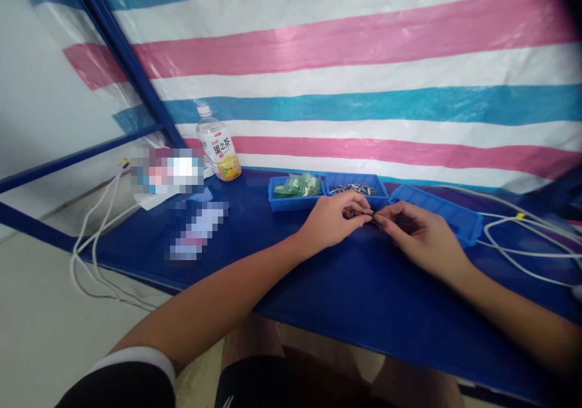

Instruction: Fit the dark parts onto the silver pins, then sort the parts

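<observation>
My left hand (334, 219) and my right hand (421, 235) meet over the blue table (327, 299), fingertips nearly touching. Both are closed in a pinch around something thin and dark (375, 219), too small to name. Just behind the fingers stands a blue bin (381, 197) with many small metal pieces (354, 188) in it. To its left, another blue bin (295, 204) holds green, clear-looking plastic pieces (297, 185). A third blue bin (459, 217) lies behind my right hand, which partly hides it.
A drink bottle (219, 147) with a white cap stands at the back left. Blurred-out items lie on the left side of the table. White cables (504, 232) run across the right end, and more cables (94, 238) hang at the left. A striped plastic sheet (345, 50) covers the back.
</observation>
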`<action>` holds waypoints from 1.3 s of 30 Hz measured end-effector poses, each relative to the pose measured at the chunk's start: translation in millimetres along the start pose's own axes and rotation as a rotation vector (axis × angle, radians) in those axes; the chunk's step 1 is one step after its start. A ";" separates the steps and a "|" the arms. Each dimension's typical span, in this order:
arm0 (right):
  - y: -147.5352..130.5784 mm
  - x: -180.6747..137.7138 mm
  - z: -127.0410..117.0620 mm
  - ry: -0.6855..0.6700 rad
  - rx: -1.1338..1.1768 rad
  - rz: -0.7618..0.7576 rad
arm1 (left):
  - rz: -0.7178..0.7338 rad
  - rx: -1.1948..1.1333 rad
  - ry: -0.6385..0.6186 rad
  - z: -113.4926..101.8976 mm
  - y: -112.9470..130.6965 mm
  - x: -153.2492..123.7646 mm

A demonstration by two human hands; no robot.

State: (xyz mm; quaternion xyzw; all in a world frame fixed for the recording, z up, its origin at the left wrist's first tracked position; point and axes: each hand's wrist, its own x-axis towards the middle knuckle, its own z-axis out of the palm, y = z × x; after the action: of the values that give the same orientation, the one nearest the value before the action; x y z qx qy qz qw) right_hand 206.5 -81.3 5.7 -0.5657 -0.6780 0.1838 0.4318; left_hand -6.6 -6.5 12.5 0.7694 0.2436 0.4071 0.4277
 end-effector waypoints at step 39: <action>15.4 9.7 6.1 -0.187 -0.456 -0.526 | -0.115 -0.240 0.136 -0.9 -2.7 3.6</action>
State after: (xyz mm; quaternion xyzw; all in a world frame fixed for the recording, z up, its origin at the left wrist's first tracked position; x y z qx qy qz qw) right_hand 211.1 -66.3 -5.4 -0.4345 -0.8606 -0.0385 0.2628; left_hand -5.4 -2.1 12.0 0.6681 0.2653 0.4593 0.5218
